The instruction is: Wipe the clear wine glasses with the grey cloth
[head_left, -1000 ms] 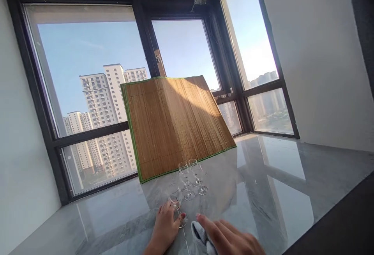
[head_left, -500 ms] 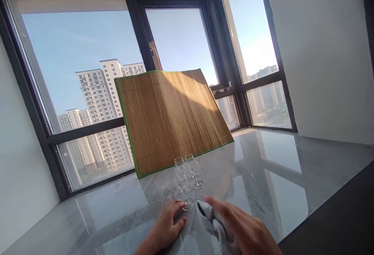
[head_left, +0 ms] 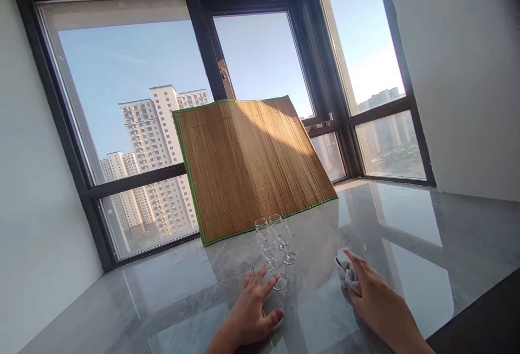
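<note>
Several small clear stemmed glasses (head_left: pixel 273 246) stand in a tight group on a glossy grey marble surface (head_left: pixel 170 300). My left hand (head_left: pixel 254 313) lies flat just in front of the nearest glass, fingers spread, fingertips close to its base, holding nothing. To the right, my right hand (head_left: pixel 376 300) presses a small grey cloth (head_left: pixel 346 274) onto the surface, fingers curled over it.
A bamboo mat with a green edge (head_left: pixel 252 164) leans against the window behind the glasses. Dark-framed windows (head_left: pixel 138 181) wrap round the back and right. White walls (head_left: pixel 467 72) flank the surface; its dark front edge (head_left: pixel 483 316) runs at lower right.
My right hand has slid the cloth away to the right of the glasses. My left hand has let go of the nearest glass's base and now lies open in front of it.
</note>
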Available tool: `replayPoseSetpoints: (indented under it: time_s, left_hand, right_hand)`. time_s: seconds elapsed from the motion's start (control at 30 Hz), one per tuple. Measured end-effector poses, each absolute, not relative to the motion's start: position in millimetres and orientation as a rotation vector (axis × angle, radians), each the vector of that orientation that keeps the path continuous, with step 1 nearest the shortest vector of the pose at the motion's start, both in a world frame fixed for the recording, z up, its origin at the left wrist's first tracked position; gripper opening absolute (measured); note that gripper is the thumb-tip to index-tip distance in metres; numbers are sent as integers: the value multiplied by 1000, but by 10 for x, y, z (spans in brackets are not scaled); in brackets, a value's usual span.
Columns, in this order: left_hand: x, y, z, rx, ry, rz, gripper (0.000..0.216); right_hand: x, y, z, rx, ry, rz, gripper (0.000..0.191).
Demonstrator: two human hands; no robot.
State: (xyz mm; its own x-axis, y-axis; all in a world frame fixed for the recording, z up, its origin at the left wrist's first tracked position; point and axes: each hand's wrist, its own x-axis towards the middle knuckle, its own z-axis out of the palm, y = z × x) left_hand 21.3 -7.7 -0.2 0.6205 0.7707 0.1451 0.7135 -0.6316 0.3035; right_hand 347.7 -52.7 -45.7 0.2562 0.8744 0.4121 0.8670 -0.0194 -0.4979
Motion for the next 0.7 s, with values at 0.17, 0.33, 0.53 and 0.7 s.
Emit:
replayPoseSetpoints:
  time_s: [0.17, 0.33, 0.53, 0.7]
  left_hand:
    - [264, -94, 55, 2628, 1175, 294, 67]
    - [266, -148, 96, 2640, 1234, 458, 49]
    - [191, -128, 74, 2643, 1333, 522, 44]
    - [-61, 60, 28, 2559, 1643, 530, 41]
  right_hand:
    - [3409, -553, -450, -1778, -1663, 19, 64]
    - [3476, -462, -593, -1783, -1474, -157, 47]
    - [3508, -437, -630, -1680, -1588, -128, 60]
    - [3514, -485, -596, -1596, -1722, -106, 61]
